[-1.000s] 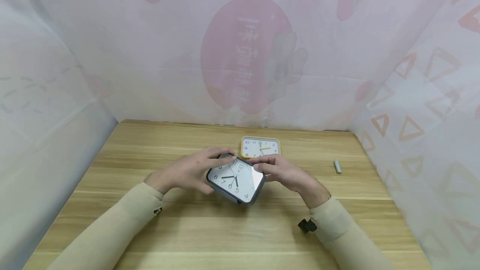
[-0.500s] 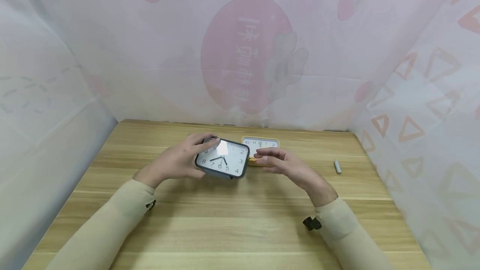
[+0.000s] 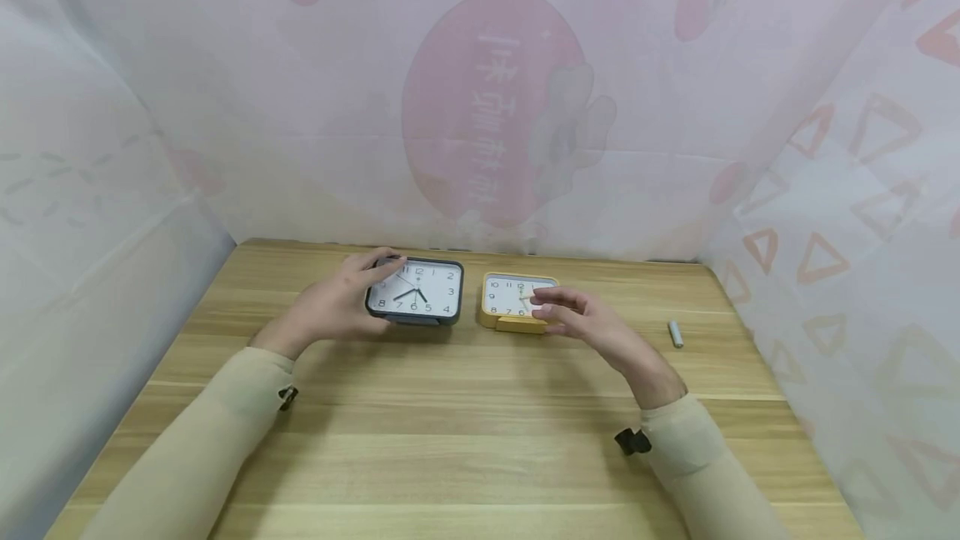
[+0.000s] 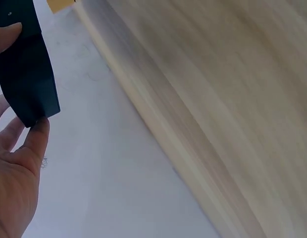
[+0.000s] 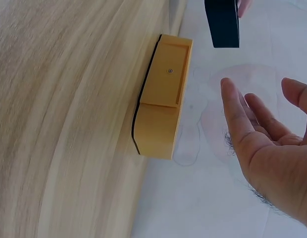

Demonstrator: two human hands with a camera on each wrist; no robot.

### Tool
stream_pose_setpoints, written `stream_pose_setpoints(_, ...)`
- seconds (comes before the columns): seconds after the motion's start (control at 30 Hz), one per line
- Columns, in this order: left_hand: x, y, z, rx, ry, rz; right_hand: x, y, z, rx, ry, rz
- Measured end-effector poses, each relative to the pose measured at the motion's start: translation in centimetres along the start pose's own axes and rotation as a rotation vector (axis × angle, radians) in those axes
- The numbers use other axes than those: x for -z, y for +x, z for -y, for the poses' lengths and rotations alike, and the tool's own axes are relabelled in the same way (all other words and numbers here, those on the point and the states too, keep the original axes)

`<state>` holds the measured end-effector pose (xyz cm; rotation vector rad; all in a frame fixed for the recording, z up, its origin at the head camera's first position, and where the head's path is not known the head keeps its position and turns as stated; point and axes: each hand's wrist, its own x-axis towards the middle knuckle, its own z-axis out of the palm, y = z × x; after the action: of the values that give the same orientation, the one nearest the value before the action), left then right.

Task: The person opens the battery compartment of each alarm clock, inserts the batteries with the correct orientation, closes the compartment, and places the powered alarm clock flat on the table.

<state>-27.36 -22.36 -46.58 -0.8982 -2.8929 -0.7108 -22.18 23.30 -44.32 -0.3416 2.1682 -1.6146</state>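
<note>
A dark-framed rectangular clock (image 3: pixel 429 282) with a white face is gripped at its left side by my left hand (image 3: pixel 333 300). In the left wrist view the thumb and fingers span the dark casing (image 4: pixel 27 79) of this clock. A smaller yellow clock (image 3: pixel 501 298) lies face up on the table to its right, a short gap apart. My right hand (image 3: pixel 600 327) hovers over the right end of the yellow clock with fingers loosely bent, holding nothing. The right wrist view shows that hand (image 5: pixel 275 153) apart from the yellow casing (image 5: pixel 161 119).
A small grey cylinder, like a battery (image 3: pixel 676 334), lies at the right on the wooden table (image 3: pixel 480 440). A pale printed curtain (image 3: pixel 337 148) hangs behind the table's back edge and along both sides.
The dark clock has moved left and away in my left hand, and turned level. My right hand has let go of it and shifted right, and the yellow clock is now mostly uncovered.
</note>
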Motion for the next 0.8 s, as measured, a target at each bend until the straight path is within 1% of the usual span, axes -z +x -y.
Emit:
stream_pose_setpoints(0.27,0.5,0.4,2.2,0.049,0.02,0.015,0.8,-0.2,-0.5,0.005,-0.004,-0.025)
stream_pose_setpoints(0.4,0.7,0.4,3.3,0.083,0.018,0.037,1.1,-0.2,-0.7,0.002,-0.001,-0.032)
stream_pose_setpoints(0.5,0.8,0.5,4.1,0.094,0.029,0.056,1.3,-0.3,-0.8,-0.001,0.001,-0.034)
stream_pose_setpoints(0.63,0.8,0.6,4.7,0.1,0.039,0.08,1.4,-0.4,-0.8,-0.002,0.0,-0.032)
stream_pose_setpoints(0.8,0.7,0.5,5.3,0.118,0.029,0.107,1.5,-0.4,-0.8,0.002,-0.008,-0.025)
